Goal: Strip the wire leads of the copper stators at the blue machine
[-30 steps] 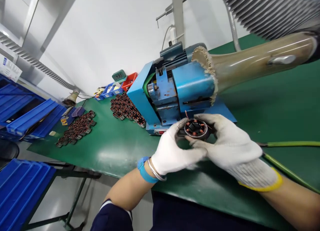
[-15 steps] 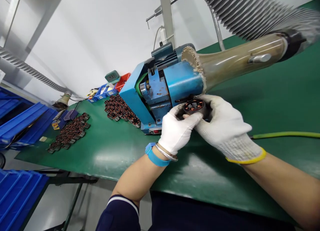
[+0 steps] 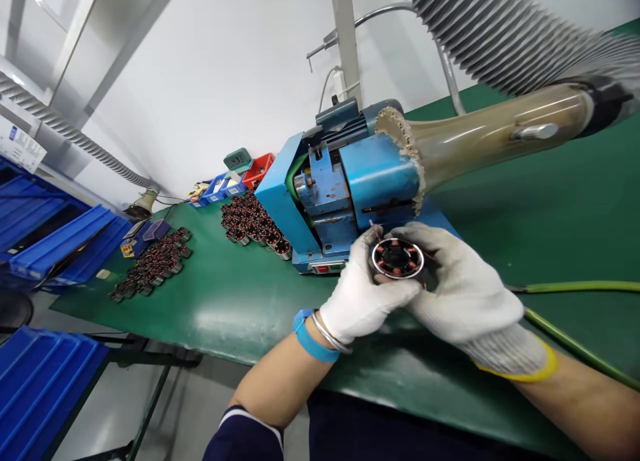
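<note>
A round motor stator [image 3: 398, 258] with a bright metal rim and copper windings inside is held between my two gloved hands. My left hand [image 3: 363, 288], in a white glove, is closed on its left side, the thumb along the front. My right hand [image 3: 457, 284], in a white knitted glove with a yellow cuff, grips the right side; some of its fingers are hidden behind the stator. Just behind the hands stands a blue belt-driven machine [image 3: 380, 174], apart from the stator.
A tan suction duct [image 3: 480, 131] joins the machine on the right. Many similar stators [image 3: 253, 218] stand left of the machine, with another group [image 3: 153, 261] farther left. Small bins [image 3: 217, 188] line the wall. A green hose [image 3: 575, 287] lies on the right of the green table [image 3: 225, 308].
Both hands have drawn the stator down and away from the machine's front. The stator's bright rim and windings now face up toward me. The whole view has shifted a little.
</note>
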Tool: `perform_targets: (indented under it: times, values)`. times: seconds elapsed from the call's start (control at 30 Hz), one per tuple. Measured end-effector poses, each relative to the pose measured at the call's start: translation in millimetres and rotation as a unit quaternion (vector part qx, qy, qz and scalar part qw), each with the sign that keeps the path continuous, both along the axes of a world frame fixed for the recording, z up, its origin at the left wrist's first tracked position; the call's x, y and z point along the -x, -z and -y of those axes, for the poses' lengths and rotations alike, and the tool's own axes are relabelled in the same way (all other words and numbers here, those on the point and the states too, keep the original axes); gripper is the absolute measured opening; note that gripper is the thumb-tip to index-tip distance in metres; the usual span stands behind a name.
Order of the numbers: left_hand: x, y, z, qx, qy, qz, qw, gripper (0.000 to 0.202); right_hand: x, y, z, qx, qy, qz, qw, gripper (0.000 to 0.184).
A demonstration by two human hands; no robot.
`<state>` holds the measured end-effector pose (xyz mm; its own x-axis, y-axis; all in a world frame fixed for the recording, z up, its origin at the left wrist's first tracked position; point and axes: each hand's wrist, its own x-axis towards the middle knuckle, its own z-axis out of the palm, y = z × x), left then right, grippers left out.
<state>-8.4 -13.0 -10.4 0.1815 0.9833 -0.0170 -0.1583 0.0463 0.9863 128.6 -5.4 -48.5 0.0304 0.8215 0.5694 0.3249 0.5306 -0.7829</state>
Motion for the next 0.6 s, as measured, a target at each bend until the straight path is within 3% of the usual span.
perform_targets:
  times: [0.07, 0.17, 0.3, 0.37, 0.47, 0.53, 0.6]
  values:
    - [11, 2.5, 0, 0.024, 0.057, 0.053, 0.997, 0.083, 0, 0.8, 3, -0.034, -0.003, 0.024, 0.999, 0.046]
    - [22, 2.0, -4, 0.045, 0.084, 0.077, 0.992, 0.073, -3, -1.4, 2, 0.016, -0.038, 0.037, 0.998, 0.052]
    - [19, -1.6, -5, -0.013, -0.022, -0.005, 1.0, 0.071, -8, -0.4, -1, 0.123, -0.189, -0.06, 0.972, 0.082]
    - [14, -1.0, -3, -0.058, -0.087, -0.053, 0.993, 0.068, -5, -0.3, -3, 0.169, -0.23, -0.137, 0.949, 0.08]
    - [11, 3.3, 0, -0.11, -0.114, -0.117, 0.98, 0.059, 1, -3.8, -4, 0.184, -0.164, -0.21, 0.946, 0.052]
    - [12, 5.3, 1, -0.141, -0.096, -0.155, 0.973, 0.055, 2, -9.4, -5, 0.159, -0.099, -0.212, 0.959, 0.034]
    - [15, 4.6, 1, -0.163, -0.05, -0.2, 0.965, 0.054, -3, -17.1, -8, 0.165, -0.073, -0.2, 0.963, 0.03]
